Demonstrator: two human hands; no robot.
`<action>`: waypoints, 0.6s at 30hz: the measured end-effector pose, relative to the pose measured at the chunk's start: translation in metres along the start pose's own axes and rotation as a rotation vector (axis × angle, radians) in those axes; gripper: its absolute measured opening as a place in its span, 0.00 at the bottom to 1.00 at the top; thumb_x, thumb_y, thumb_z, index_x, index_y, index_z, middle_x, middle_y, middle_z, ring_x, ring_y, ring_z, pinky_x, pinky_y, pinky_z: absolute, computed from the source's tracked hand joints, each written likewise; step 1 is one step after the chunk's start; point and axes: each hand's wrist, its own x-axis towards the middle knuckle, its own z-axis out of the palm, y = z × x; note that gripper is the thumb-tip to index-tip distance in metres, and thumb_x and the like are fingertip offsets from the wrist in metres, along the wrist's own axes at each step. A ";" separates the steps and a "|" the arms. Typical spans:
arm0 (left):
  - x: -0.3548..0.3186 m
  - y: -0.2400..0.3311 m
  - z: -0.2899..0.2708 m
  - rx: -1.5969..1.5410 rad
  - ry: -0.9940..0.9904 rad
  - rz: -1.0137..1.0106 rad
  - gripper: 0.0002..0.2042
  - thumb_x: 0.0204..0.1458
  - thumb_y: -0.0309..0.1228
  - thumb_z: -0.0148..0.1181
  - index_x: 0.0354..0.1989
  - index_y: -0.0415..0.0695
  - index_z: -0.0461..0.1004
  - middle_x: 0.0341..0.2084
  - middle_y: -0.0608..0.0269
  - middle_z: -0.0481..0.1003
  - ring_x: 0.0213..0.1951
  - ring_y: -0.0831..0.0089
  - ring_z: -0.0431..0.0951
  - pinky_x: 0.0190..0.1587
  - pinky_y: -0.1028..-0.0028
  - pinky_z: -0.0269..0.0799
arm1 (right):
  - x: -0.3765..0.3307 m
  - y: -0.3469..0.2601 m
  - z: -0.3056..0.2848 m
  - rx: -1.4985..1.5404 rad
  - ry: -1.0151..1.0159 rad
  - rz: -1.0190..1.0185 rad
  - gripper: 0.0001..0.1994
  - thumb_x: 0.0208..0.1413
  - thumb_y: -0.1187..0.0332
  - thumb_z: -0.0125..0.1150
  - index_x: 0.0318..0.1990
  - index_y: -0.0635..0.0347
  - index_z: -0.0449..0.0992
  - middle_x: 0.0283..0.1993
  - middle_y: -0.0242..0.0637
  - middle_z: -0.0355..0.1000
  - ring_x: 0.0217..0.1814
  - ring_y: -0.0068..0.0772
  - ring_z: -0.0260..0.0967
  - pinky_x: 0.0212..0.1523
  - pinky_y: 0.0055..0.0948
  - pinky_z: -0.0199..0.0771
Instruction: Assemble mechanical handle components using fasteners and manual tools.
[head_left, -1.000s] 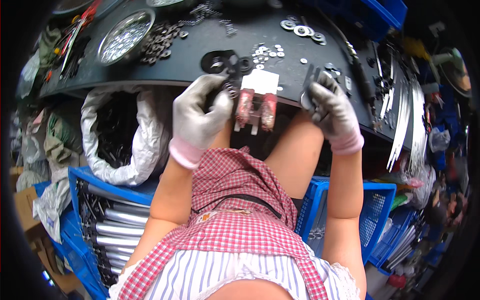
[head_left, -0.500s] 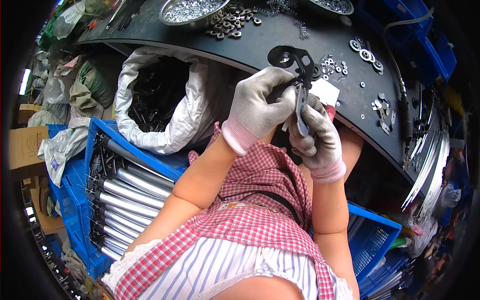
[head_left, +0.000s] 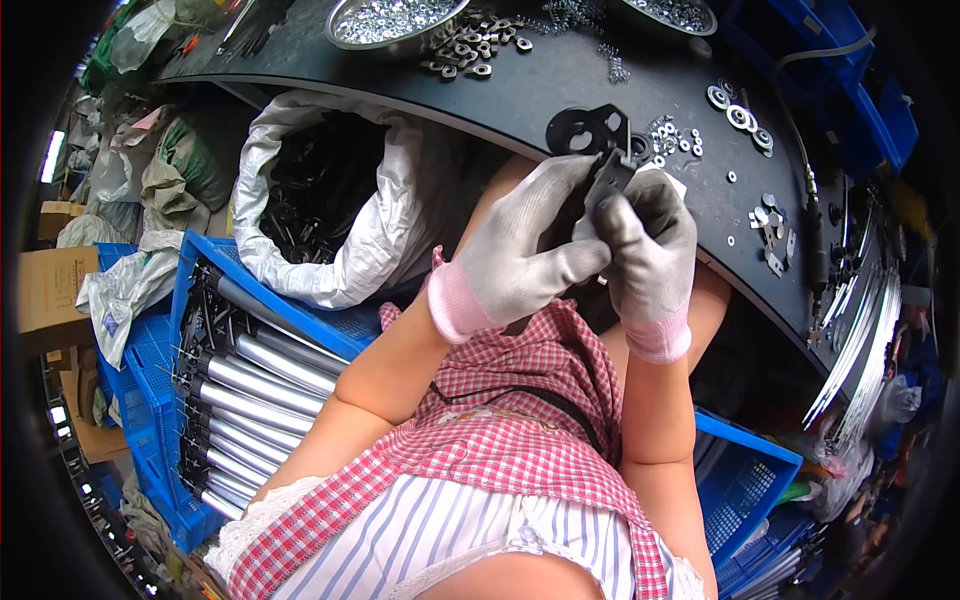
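Observation:
Both my hands wear pale grey gloves with pink cuffs and meet just off the near edge of the black workbench. Between them is a black metal bracket with a round black ring at its far end. My left hand is closed around the bracket's left side, its thumb stretched toward the right hand. The fingers of my right hand grip the near right part of the bracket, the thumb pressed on it. My gloves hide the bracket's lower portion. A small patch of white paper or card shows behind the right hand.
On the bench are metal bowls of small shiny parts, dark metal nuts, springs, round wheels and washers. A white sack of black parts and a blue crate of silver tubes stand left.
The bracket has turned and tilted, its plate now shorter in view. My left hand has shifted slightly lower with its fingers spread further along it; my right hand has rotated its grip upward.

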 end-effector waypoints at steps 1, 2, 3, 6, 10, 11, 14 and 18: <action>-0.005 -0.003 -0.004 0.053 0.015 0.030 0.30 0.52 0.42 0.63 0.56 0.33 0.65 0.50 0.48 0.69 0.54 0.60 0.71 0.57 0.66 0.64 | 0.001 0.000 -0.005 -0.092 -0.084 0.090 0.09 0.56 0.69 0.63 0.36 0.64 0.72 0.29 0.31 0.73 0.28 0.17 0.68 0.29 0.18 0.70; -0.009 -0.011 -0.011 0.175 0.033 0.061 0.30 0.52 0.43 0.64 0.56 0.33 0.65 0.49 0.48 0.69 0.52 0.59 0.72 0.56 0.67 0.66 | 0.008 -0.001 -0.008 -0.185 -0.171 0.173 0.09 0.56 0.69 0.63 0.37 0.65 0.73 0.30 0.31 0.73 0.30 0.17 0.69 0.31 0.20 0.71; -0.018 -0.011 -0.014 0.138 0.044 -0.039 0.31 0.52 0.44 0.64 0.56 0.32 0.65 0.49 0.47 0.69 0.52 0.58 0.72 0.56 0.67 0.66 | 0.011 -0.013 -0.002 -0.246 -0.255 0.254 0.08 0.56 0.70 0.63 0.38 0.65 0.73 0.30 0.27 0.73 0.33 0.16 0.68 0.35 0.21 0.71; -0.045 -0.021 -0.031 0.149 0.103 -0.198 0.33 0.52 0.47 0.64 0.57 0.33 0.63 0.48 0.49 0.70 0.48 0.67 0.73 0.52 0.69 0.68 | 0.045 -0.018 -0.015 -0.859 -0.580 0.117 0.07 0.54 0.70 0.62 0.38 0.65 0.76 0.28 0.34 0.75 0.28 0.17 0.70 0.32 0.21 0.71; -0.071 -0.044 -0.051 0.139 0.209 -0.250 0.37 0.51 0.45 0.66 0.60 0.36 0.53 0.32 0.64 0.67 0.27 0.82 0.67 0.31 0.81 0.67 | 0.124 -0.003 -0.023 -1.041 -0.333 -0.159 0.10 0.55 0.68 0.60 0.39 0.66 0.78 0.31 0.46 0.77 0.32 0.34 0.77 0.37 0.31 0.75; -0.076 -0.047 -0.055 0.170 0.253 -0.261 0.37 0.51 0.44 0.66 0.60 0.36 0.54 0.32 0.64 0.67 0.27 0.83 0.67 0.31 0.81 0.67 | 0.146 0.003 -0.024 -1.084 -0.291 -0.101 0.10 0.55 0.67 0.60 0.38 0.65 0.79 0.35 0.47 0.78 0.34 0.38 0.78 0.40 0.33 0.76; -0.086 -0.054 -0.065 0.236 0.305 -0.277 0.36 0.51 0.45 0.66 0.60 0.36 0.55 0.38 0.60 0.68 0.34 0.79 0.70 0.38 0.78 0.70 | 0.205 0.035 -0.011 -1.296 -0.276 -0.261 0.17 0.52 0.60 0.64 0.43 0.64 0.78 0.42 0.49 0.76 0.47 0.47 0.75 0.50 0.37 0.73; -0.085 -0.054 -0.071 0.373 0.365 -0.161 0.29 0.52 0.43 0.64 0.56 0.37 0.64 0.51 0.50 0.68 0.53 0.61 0.70 0.56 0.66 0.67 | 0.232 0.060 0.018 -1.649 -0.315 -0.222 0.25 0.47 0.55 0.70 0.48 0.63 0.75 0.51 0.52 0.71 0.54 0.49 0.70 0.56 0.38 0.69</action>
